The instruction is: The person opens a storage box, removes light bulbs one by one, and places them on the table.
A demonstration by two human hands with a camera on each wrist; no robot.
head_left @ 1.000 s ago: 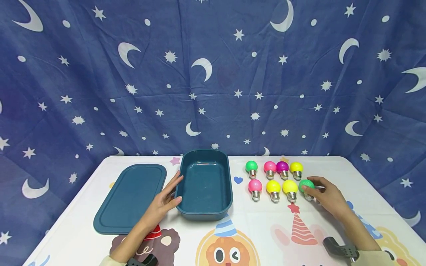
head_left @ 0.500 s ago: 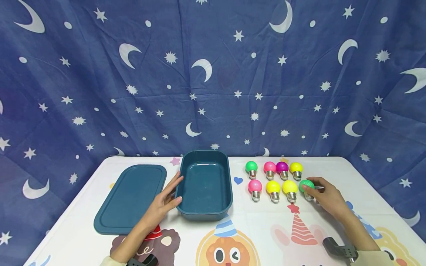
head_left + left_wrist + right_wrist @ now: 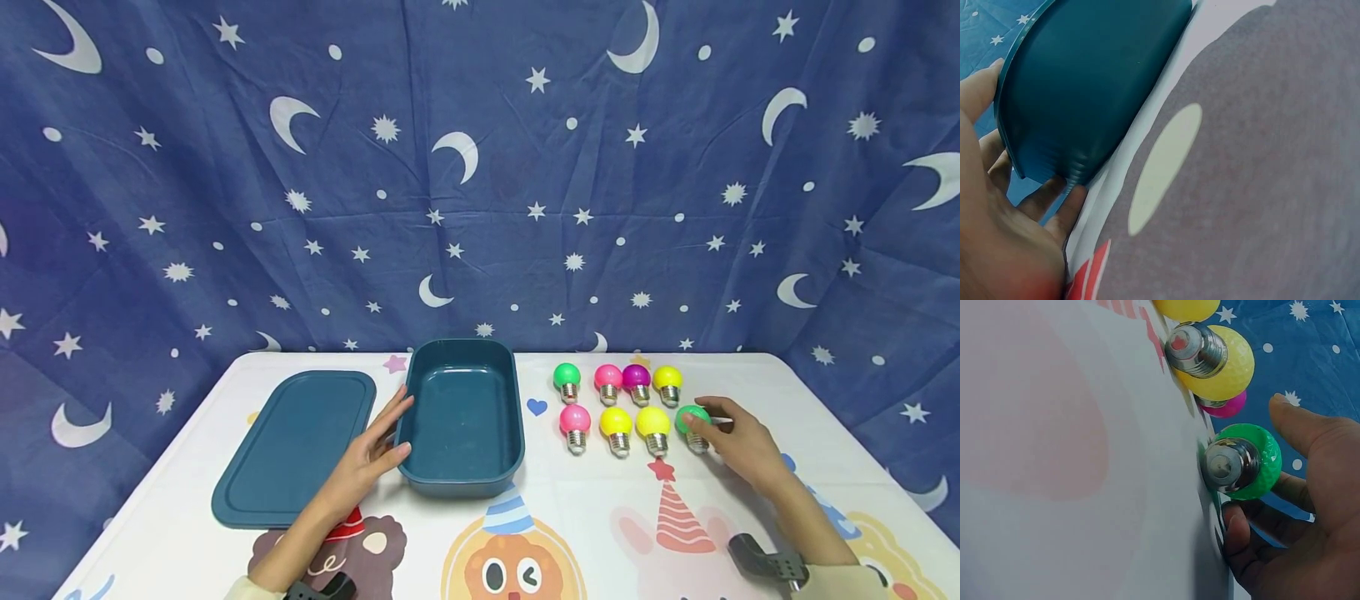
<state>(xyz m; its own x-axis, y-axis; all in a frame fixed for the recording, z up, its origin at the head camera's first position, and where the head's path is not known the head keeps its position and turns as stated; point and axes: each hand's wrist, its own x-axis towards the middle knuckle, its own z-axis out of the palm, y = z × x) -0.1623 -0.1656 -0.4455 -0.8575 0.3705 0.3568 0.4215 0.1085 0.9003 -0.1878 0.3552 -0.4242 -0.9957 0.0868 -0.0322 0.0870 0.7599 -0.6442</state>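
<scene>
In the head view my left hand rests at the left wall of a dark teal box. The left wrist view shows its thumb by the box rim and fingertips against the lower wall. At the right end of the front row lies a green light bulb with a metal screw base. My right hand spreads around it; the right wrist view shows the thumb apart from the green bulb, with other fingers close beside it. Left of it lie two yellow bulbs and a pink bulb.
Behind is a second row: a green bulb, a pink bulb, a purple bulb and a yellow bulb. A flat teal lid lies left of the box. A starry blue curtain hangs behind the table.
The green bulb by my right hand has shifted slightly to the right. Both hands stay nearly where they were; the left hand remains at the box.
</scene>
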